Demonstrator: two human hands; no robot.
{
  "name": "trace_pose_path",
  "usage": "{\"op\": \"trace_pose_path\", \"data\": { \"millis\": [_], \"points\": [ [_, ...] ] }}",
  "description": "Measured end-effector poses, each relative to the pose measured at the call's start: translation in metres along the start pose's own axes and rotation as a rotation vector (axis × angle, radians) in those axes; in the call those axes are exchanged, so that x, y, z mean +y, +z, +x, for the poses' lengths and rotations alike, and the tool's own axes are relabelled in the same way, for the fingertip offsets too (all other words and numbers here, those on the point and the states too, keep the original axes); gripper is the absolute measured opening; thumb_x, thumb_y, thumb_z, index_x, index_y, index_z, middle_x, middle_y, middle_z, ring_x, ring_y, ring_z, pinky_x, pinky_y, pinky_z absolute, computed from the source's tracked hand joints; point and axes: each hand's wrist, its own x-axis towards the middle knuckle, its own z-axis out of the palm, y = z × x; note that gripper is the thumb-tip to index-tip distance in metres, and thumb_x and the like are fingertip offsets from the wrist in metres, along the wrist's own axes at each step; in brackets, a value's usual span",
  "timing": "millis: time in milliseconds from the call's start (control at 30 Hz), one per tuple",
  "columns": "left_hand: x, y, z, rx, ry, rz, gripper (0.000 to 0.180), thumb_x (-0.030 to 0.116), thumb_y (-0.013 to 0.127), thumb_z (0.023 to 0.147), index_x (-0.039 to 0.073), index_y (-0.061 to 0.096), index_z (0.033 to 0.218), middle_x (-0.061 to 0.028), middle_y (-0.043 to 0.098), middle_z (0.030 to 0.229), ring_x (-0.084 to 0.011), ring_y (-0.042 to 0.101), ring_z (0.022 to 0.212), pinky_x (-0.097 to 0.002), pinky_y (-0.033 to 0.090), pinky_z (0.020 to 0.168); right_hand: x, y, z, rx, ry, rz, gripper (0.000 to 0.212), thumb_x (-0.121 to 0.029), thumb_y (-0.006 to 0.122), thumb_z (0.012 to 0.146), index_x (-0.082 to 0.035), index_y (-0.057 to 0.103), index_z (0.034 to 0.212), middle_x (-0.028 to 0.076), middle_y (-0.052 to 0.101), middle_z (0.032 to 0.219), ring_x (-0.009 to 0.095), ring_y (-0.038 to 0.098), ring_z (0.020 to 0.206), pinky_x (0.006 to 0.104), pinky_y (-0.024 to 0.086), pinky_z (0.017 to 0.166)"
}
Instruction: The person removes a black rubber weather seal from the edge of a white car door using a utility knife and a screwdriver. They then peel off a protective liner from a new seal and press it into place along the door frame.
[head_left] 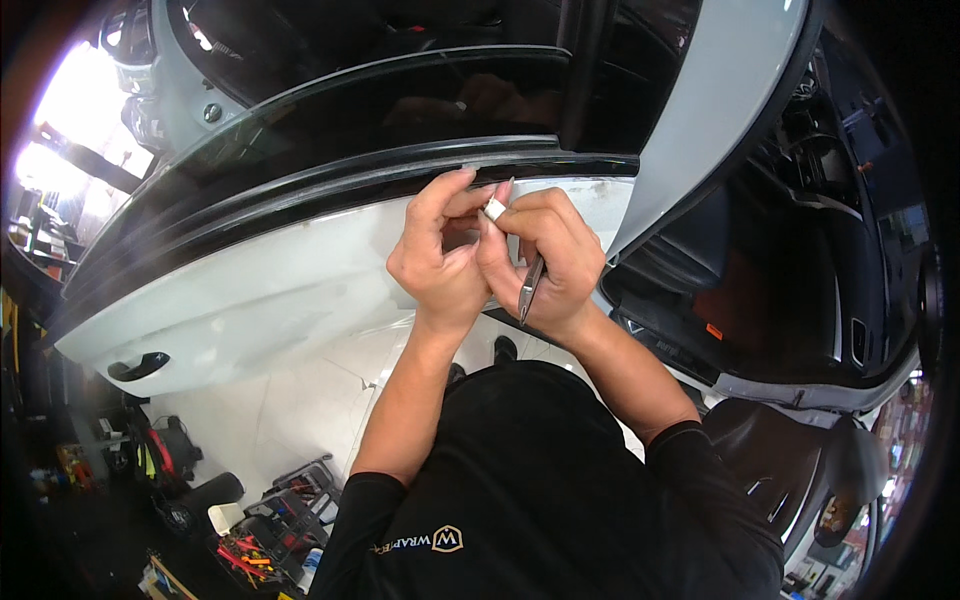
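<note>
pressing against the car door (300, 280) just below its black window trim (330, 180), a small white piece (495, 209) is pinched between left hand (440, 250) and right hand (545, 255), a slim knife (528, 288) clamped in the latter.

The one view sits on my head and looks steeply down past my chest. It is close over my left hand (440, 255) and right hand (545, 255) at the car door (280, 290), fisheye-bent toward its rim.
</note>
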Motion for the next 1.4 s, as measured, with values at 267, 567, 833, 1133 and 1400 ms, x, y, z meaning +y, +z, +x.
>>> {"op": "trace_pose_path", "data": {
  "millis": [267, 567, 833, 1133, 1400],
  "points": [
    [0.007, -0.005, 0.004, 0.011, -0.049, -0.035, 0.037, -0.004, 0.084, 0.085, 0.001, 0.065, 0.116, -0.0108, 0.079, 0.089, -0.0142, 0.077, 0.081, -0.0240, 0.061, 0.068, 0.031, -0.028, 0.018, -0.154, -0.033, 0.001, 0.022, 0.006, 0.073, 0.082, 0.001, 0.071, 0.104, 0.015, 0.066, 0.101, 0.016, 0.060, 0.066, 0.0264, 0.047, 0.055],
    [0.018, -0.017, 0.004, 0.128, -0.188, -0.172, 0.029, -0.009, 0.081, 0.085, -0.001, 0.060, 0.102, -0.0114, 0.077, 0.089, -0.0125, 0.075, 0.083, -0.0236, 0.060, 0.074, 0.003, -0.002, 0.137, -0.595, -0.244, 0.020, 0.026, 0.002, 0.072, 0.077, -0.002, 0.070, 0.103, 0.013, 0.070, 0.095, 0.035, 0.070, 0.086, 0.0382, 0.055, 0.076],
    [0.019, -0.024, 0.003, 0.190, -0.258, -0.166, 0.029, -0.011, 0.077, 0.086, -0.001, 0.055, 0.101, -0.0139, 0.075, 0.092, -0.0155, 0.076, 0.084, -0.0255, 0.060, 0.074, -0.053, 0.078, 0.176, -1.126, -0.360, -0.227, 0.028, -0.020, 0.086, 0.080, 0.002, 0.075, 0.094, 0.020, 0.071, 0.075, 0.037, 0.075, 0.073, 0.0418, 0.061, 0.065],
    [0.019, -0.035, 0.004, 0.239, -0.251, -0.190, 0.030, -0.012, 0.076, 0.085, -0.001, 0.054, 0.102, -0.0124, 0.073, 0.092, -0.0147, 0.075, 0.084, -0.0252, 0.060, 0.075, -0.057, 0.084, 0.168, -1.127, -0.453, -0.281, 0.011, -0.001, 0.077, 0.068, 0.001, 0.078, 0.079, 0.019, 0.075, 0.078, 0.031, 0.076, 0.068, 0.0391, 0.062, 0.058],
    [0.017, -0.038, 0.005, 0.295, -0.256, -0.220, 0.033, -0.013, 0.076, 0.083, 0.002, 0.053, 0.100, -0.0101, 0.072, 0.092, -0.0114, 0.071, 0.077, -0.0242, 0.058, 0.070, -0.046, 0.073, 0.173, -1.171, -0.370, -0.242, 0.022, -0.016, 0.082, 0.074, 0.002, 0.073, 0.083, 0.020, 0.072, 0.076, 0.038, 0.075, 0.072, 0.0425, 0.061, 0.065]
  ]
}}
